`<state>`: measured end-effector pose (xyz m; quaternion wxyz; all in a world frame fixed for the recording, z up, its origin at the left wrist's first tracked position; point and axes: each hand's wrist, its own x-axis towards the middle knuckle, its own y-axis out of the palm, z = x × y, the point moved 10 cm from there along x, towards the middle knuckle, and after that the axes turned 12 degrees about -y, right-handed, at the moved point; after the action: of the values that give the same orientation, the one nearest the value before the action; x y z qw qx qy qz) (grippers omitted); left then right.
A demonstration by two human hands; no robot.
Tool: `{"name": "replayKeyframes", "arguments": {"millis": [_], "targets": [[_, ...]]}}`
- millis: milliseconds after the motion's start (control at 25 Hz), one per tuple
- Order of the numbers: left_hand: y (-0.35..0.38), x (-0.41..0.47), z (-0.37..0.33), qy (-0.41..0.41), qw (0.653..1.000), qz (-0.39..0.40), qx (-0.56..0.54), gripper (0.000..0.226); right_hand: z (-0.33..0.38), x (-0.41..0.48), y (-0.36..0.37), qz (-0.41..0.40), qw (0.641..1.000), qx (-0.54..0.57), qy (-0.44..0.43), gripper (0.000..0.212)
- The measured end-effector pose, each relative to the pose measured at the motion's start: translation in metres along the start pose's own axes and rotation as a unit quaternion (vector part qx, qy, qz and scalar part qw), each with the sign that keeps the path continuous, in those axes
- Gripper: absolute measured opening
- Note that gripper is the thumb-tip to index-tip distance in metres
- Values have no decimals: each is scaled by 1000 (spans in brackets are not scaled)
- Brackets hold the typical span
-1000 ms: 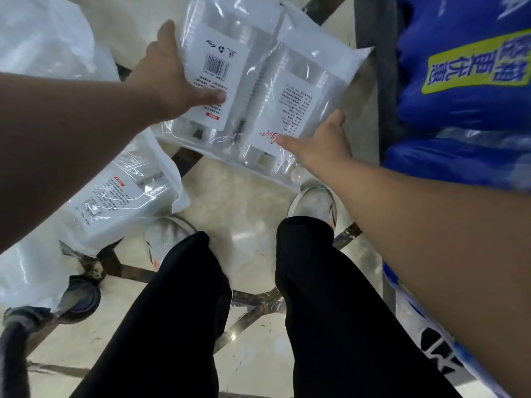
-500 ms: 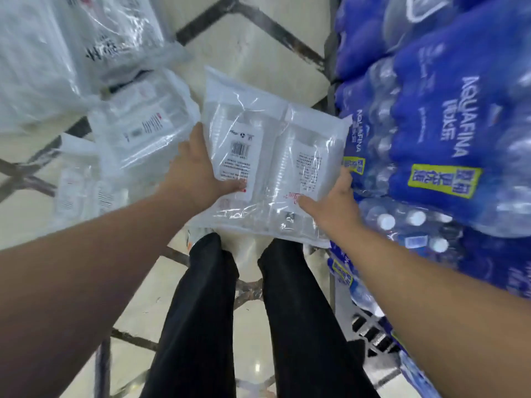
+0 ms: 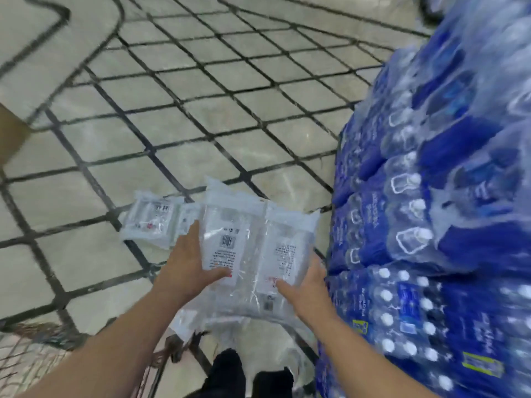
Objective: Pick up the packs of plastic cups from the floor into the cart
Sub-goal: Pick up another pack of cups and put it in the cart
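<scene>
Two clear packs of plastic cups (image 3: 253, 248) with white printed labels lie side by side in my hands, raised in front of me. My left hand (image 3: 186, 265) grips the left pack, thumb on its label. My right hand (image 3: 307, 291) grips the right pack from the right side, thumb on top. More packs of cups (image 3: 152, 222) lie on the floor just beyond my left hand. Part of the wire cart (image 3: 26, 349) shows at the bottom left, under my left forearm.
A tall stack of blue shrink-wrapped water bottle packs (image 3: 431, 225) fills the right side, close to my right arm. The tiled floor (image 3: 201, 110) with dark diagonal lines stretches ahead. A brown cardboard edge (image 3: 11, 133) shows at the far left. My black trouser legs are below.
My head has lifted, so more floor ahead is in view and the image is blurred. Both hands keep the same hold on the two packs, now higher above the floor.
</scene>
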<state>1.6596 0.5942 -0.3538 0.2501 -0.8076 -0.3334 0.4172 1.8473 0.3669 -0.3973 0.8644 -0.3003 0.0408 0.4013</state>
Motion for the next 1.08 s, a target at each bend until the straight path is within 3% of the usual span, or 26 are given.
{"name": "replayKeyframes", "arguments": {"millis": [120,200,400,680,1080], "targets": [[-83,-25,-10,35,995,-64,-60,120,85,13,4,27,997,-9,-70,107],[-123,-35,-7,42,991,-102,-75,116,128,23,12,44,993,-11,-109,98],[-177,-47,5,24,981,-170,-88,123,194,41,24,68,982,-52,-167,109],[-189,-75,20,-41,958,-245,-144,132,244,74,35,154,952,-99,-247,111],[-173,-186,67,-152,884,-402,-184,134,287,49,115,341,861,-159,-343,108]]}}
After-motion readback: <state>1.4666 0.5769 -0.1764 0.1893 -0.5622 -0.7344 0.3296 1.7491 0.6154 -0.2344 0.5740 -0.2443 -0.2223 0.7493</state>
